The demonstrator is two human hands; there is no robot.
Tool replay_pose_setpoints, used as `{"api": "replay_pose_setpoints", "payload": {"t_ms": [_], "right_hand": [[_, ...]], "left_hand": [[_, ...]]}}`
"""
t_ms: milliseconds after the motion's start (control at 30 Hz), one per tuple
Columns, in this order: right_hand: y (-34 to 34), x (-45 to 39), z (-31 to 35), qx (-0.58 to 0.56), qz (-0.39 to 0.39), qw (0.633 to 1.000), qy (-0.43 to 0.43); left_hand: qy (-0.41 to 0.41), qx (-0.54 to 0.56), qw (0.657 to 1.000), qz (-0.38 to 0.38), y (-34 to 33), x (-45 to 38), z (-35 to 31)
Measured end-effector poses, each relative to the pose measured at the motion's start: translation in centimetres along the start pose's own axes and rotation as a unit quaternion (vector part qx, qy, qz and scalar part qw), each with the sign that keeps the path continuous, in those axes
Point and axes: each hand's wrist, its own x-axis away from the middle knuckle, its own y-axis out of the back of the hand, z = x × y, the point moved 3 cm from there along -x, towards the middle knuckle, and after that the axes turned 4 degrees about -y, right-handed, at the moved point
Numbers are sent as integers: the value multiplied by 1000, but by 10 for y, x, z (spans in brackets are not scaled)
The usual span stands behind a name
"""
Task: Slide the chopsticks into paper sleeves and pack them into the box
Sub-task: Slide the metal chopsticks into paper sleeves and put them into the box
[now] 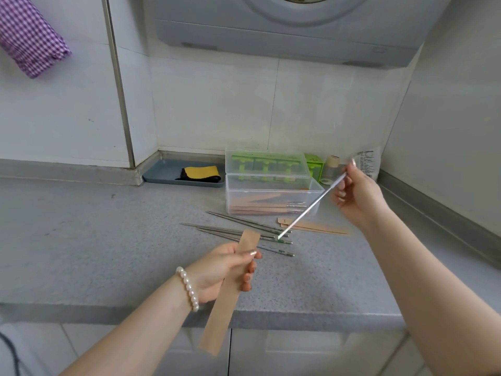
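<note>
- The left hand pinches a flat brown paper sleeve between thumb and curled fingers, its long lower end hanging past the counter edge.
- The right hand grips the upper end of a thin metal chopstick; its tip points down toward the sleeve's top opening, not yet inside.
- Loose chopsticks lie on the speckled grey counter between the hands, beside spare sleeves.
- The clear plastic box holds sleeved pairs; their count is hard to make out through its cloudy wall.
</note>
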Motion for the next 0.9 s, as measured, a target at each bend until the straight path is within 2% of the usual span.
{"api": "replay_pose_setpoints", "payload": {"t_ms": [200,400,667,900], "right_hand": [[-12,16,-1,132,-40,986,95],[-24,32,11,210,-86,952,204],[-32,47,14,231,-68,925,294],[-34,54,16,221,-62,920,317]], "left_hand": [[-3,-65,997,45,-16,3,3],[-28,-89,995,27,-16,4,2],[-38,-93,995,8,-16,4,3],[-37,-90,995,-2,-15,4,2]]}}
